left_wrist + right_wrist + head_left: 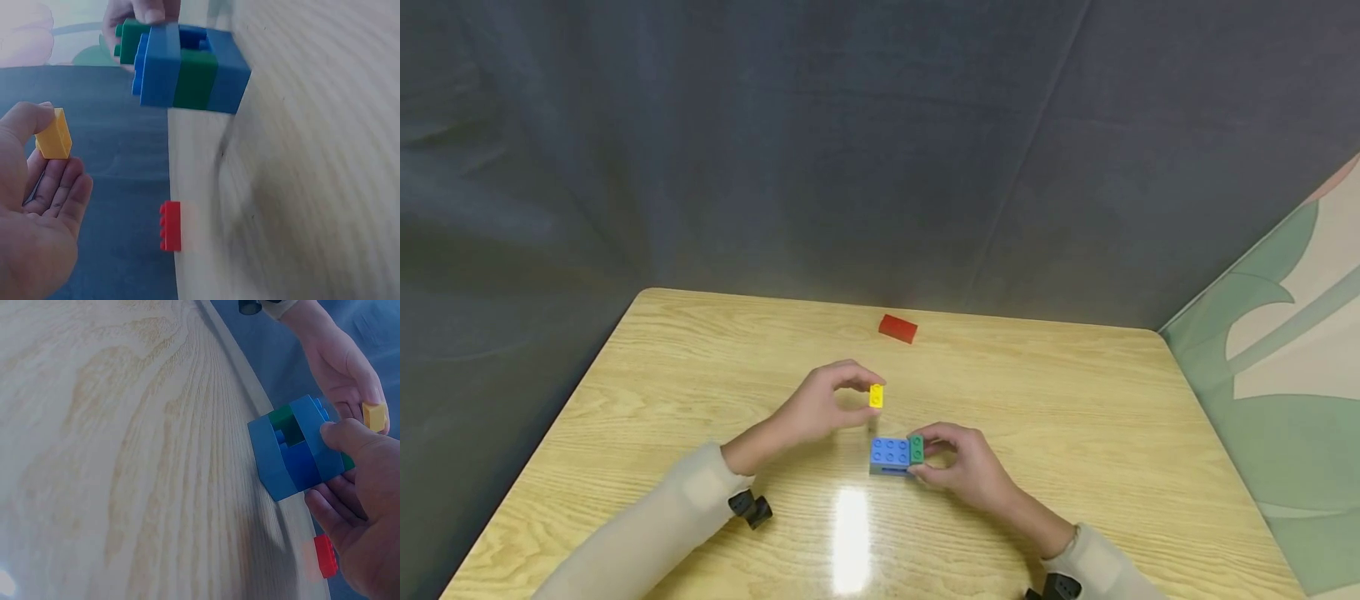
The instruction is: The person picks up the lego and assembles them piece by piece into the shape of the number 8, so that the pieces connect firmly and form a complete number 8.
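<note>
My left hand (823, 404) pinches a small yellow brick (876, 396) between thumb and fingertips, up and to the left of the block build. The build is made of blue bricks (161, 69), with a green piece (195, 80) in its middle layer and a hollow in its side. On its right end, a small green brick (917, 449) stands above the studded blue top. My right hand (966, 467) pinches this green brick from front and back. In the right wrist view, the right thumb partly hides it.
A red brick (898, 328) lies near the far edge of the wooden table (700, 350). Behind the table hangs a dark cloth (850, 167). A patterned panel (1285, 417) stands along the right side.
</note>
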Motion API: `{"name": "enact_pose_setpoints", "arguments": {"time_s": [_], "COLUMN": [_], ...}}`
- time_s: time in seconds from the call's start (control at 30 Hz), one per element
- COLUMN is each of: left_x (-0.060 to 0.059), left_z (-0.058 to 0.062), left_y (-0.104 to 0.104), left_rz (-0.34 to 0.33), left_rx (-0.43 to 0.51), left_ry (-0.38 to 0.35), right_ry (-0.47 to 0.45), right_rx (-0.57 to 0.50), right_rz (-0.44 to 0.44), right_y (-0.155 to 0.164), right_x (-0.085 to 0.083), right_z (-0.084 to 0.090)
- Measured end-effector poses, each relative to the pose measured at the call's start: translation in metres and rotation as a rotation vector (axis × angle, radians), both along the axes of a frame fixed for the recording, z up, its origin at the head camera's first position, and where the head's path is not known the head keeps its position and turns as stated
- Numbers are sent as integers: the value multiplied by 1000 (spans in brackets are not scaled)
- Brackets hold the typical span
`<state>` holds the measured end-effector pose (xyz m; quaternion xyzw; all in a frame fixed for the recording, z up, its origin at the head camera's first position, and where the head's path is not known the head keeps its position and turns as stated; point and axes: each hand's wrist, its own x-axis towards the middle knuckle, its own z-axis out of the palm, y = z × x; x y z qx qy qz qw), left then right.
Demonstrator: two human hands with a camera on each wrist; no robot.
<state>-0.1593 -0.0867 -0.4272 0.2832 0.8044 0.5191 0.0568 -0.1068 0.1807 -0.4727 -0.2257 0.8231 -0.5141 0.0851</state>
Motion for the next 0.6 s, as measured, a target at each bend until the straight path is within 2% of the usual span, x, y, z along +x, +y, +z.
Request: {"name": "enact_pose_setpoints", "arguments": {"time_s": [0.27, 0.6], "left_x": [16, 27], "left_z": [-10, -20], "left_y": [1, 3], "left_rz": [-34, -62], "left_rx": [12, 29], "left_ry": [15, 7], "right_ry": [6, 3], "right_rx": [3, 15], "right_rz": [-6, -13], "right_y": [-1, 0], "right_x": [0, 1], "right_z": [1, 1]}}
